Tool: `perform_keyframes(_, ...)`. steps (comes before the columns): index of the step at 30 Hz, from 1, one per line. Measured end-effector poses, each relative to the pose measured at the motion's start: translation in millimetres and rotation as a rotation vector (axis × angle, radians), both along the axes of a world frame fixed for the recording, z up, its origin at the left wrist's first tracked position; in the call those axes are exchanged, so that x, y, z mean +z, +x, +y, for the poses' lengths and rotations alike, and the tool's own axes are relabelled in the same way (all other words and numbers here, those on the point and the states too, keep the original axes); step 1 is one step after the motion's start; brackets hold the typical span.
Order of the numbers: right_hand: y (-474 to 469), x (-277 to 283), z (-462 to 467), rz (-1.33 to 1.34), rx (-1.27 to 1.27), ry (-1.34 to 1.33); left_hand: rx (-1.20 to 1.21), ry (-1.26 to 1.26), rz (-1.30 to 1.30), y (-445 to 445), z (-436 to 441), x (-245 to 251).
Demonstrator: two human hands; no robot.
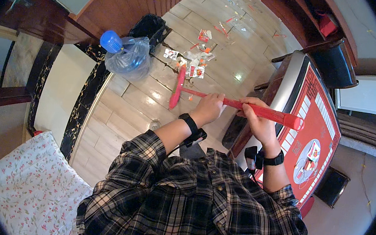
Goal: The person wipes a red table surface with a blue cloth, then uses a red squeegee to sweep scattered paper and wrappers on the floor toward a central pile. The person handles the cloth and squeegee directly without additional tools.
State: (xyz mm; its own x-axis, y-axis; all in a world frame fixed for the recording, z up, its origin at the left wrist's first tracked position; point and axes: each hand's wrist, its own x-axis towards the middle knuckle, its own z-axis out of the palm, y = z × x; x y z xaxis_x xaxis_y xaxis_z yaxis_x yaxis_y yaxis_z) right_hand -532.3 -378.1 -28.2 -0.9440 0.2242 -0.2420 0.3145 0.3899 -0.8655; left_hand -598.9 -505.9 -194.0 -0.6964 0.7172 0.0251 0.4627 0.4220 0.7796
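Both my hands grip the red handle of a push broom (193,92). My left hand (209,108) is closed round the middle of the handle. Farther up, near its thick capped end, my right hand (258,118) holds it. The pink-red broom head (178,88) rests on the tiled floor (147,109), at the near left edge of a heap of litter. In that heap lie white crumpled paper (194,58), a red and white wrapper (199,71) and small orange scraps. Another wrapper (204,35) lies beyond it.
A black bag (149,29) and a clear plastic bag (135,64) with a blue plastic bottle (111,41) stand left of the litter. More scraps (224,29) lie farther off. A red-topped table (312,124) is at the right, a flowered cloth (38,180) at lower left.
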Motion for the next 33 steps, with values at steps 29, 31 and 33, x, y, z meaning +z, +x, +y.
perform_keyframes(29, -75.6, 51.0, 55.5, 0.175, 0.344, 0.313, 0.074, 0.204, 0.031, -58.0, 79.8, 19.2)
perform_keyframes(31, -67.9, 62.8, 52.6, 0.209, 0.348, 0.383, 0.084, 0.239, 0.096, -54.7, 82.6, 29.4)
perform_keyframes(33, -58.9, 72.0, 53.0, 0.150, 0.330, 0.379, 0.040, 0.168, 0.123, -51.8, 80.4, 38.7)
